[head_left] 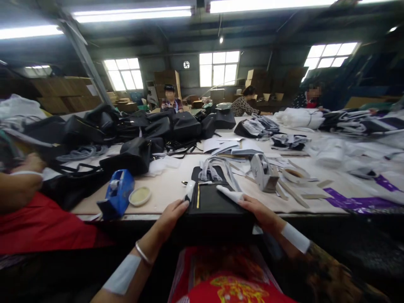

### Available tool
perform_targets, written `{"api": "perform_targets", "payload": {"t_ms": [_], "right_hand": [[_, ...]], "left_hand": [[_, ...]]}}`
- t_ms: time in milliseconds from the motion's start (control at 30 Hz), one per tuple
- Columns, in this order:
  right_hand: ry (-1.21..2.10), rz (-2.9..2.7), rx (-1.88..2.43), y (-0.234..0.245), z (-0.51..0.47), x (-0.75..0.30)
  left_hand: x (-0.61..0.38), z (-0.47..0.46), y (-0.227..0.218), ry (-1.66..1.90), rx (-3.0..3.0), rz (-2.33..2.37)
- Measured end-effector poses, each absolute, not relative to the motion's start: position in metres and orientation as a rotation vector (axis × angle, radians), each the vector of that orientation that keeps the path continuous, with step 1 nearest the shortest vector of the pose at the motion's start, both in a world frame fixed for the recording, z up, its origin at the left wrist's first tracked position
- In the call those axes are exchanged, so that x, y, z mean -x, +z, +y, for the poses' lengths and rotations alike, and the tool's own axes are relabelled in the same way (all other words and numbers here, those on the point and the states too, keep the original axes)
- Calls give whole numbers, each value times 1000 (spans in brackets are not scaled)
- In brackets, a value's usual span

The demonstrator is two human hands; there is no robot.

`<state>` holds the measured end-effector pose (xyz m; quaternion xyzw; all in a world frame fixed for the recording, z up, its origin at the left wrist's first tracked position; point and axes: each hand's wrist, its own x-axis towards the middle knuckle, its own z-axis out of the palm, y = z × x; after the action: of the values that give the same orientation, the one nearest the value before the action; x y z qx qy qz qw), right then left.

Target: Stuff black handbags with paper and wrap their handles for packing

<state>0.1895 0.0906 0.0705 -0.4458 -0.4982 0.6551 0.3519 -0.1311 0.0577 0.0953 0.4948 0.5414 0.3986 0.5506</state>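
Note:
A black handbag (pixel 217 198) with a gold zip rests at the near table edge in front of me. Its handles (pixel 212 168) are wrapped in pale greyish covering and lie away from me. My left hand (pixel 173 212) grips the bag's left side, by a white wrapping piece (pixel 190 189). On the opposite side, my right hand (pixel 259 209) holds the bag's edge, its thumb beside another white wrapping strip (pixel 229 194). The fingers under the bag are hidden on both sides.
Left of the bag stand a blue tape dispenser (pixel 117 194) and a round dish (pixel 139 196). To its right are a grey tape dispenser (pixel 264 173) and a tape roll (pixel 296 174). Black bags (pixel 186 126) pile up behind. A co-worker's arm (pixel 23 183) is at far left.

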Motion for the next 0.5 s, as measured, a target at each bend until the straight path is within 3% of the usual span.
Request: {"api": "perform_targets", "payload": {"t_ms": [267, 500], "right_hand": [[1691, -1368, 1275, 9, -25, -263], [1526, -1549, 1362, 18, -30, -278]], "left_hand": [[92, -37, 23, 782, -1172, 1098], [109, -10, 43, 513, -1350, 1076]]}}
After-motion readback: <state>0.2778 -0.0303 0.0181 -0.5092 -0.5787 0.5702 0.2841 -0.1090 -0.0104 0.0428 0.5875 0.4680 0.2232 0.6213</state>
